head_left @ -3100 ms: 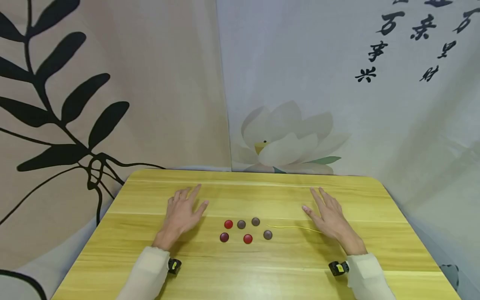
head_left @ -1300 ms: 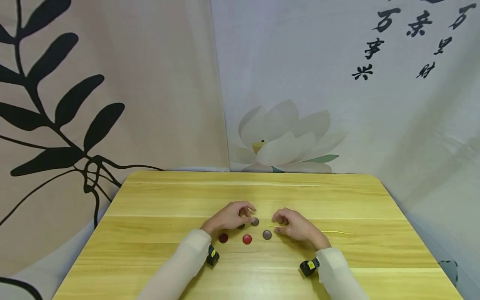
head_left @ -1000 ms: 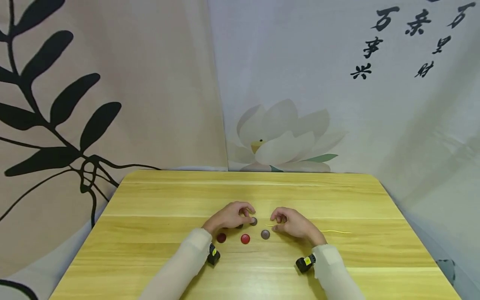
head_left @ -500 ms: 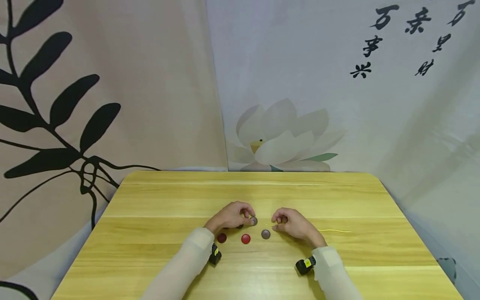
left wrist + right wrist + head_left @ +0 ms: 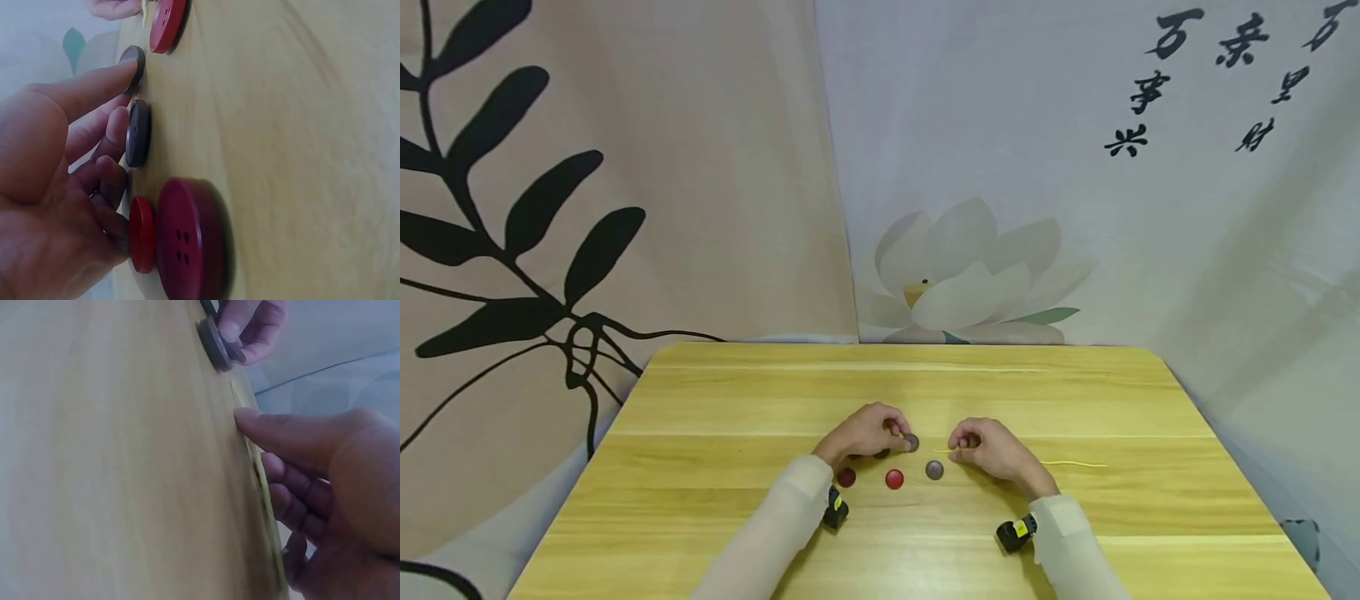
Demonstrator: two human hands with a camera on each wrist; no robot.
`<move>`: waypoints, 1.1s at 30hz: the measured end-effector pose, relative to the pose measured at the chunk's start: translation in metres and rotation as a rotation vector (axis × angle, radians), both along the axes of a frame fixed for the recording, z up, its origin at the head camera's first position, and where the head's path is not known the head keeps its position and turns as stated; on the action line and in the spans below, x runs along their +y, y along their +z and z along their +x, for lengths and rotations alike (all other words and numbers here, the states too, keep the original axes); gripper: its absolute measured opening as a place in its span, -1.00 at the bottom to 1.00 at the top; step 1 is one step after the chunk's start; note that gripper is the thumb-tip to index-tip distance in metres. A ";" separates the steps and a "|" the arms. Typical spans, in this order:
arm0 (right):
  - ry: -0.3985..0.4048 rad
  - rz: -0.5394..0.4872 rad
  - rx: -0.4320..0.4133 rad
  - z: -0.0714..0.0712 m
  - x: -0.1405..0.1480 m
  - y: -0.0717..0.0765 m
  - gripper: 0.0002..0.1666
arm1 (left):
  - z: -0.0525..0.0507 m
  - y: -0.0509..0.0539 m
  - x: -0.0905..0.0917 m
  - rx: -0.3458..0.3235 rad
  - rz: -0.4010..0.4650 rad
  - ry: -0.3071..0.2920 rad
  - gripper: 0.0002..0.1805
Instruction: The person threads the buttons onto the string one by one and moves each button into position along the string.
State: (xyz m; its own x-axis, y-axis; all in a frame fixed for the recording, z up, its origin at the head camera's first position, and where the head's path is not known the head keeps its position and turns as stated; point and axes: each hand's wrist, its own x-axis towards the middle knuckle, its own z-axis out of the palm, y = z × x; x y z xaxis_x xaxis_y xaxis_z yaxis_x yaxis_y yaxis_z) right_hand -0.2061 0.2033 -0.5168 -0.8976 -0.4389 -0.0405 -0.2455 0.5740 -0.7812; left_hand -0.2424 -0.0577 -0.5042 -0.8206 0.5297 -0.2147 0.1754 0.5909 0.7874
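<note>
My left hand (image 5: 863, 431) pinches a grey-brown button (image 5: 913, 442) by its edge; in the left wrist view the thumb lies over this same button (image 5: 133, 70). Beneath the hand are a second grey-brown button (image 5: 139, 134) and a red button (image 5: 142, 234), both partly covered in the head view. To the right, my right hand (image 5: 998, 450) pinches a thin yellow string (image 5: 1075, 463) near its left end. In the right wrist view, the string (image 5: 267, 500) runs under the thumb, while the index fingertip is hidden.
Nearer the person, a dark red button (image 5: 846, 477), a red button (image 5: 894, 479) and another grey-brown button (image 5: 935, 470) lie on the wooden table (image 5: 880, 550). Behind the table hangs a printed cloth (image 5: 1000, 125).
Both hands, spread wide apart at first, have moved inward. The left has taken hold of the grey-brown button and the right has come onto the string. Over the last half second they barely moved.
</note>
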 end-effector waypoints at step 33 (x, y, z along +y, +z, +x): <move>-0.007 0.026 0.018 0.004 0.002 0.006 -0.85 | -0.002 0.003 -0.002 -0.009 -0.013 0.031 -0.89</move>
State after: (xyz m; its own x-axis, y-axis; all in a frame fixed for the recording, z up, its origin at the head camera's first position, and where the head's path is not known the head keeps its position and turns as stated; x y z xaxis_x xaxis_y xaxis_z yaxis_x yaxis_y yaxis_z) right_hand -0.2020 0.2051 -0.5105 -0.9015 -0.4314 -0.0352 -0.2554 0.5958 -0.7614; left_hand -0.2440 -0.0601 -0.5009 -0.8349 0.5006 -0.2287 0.1498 0.6065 0.7809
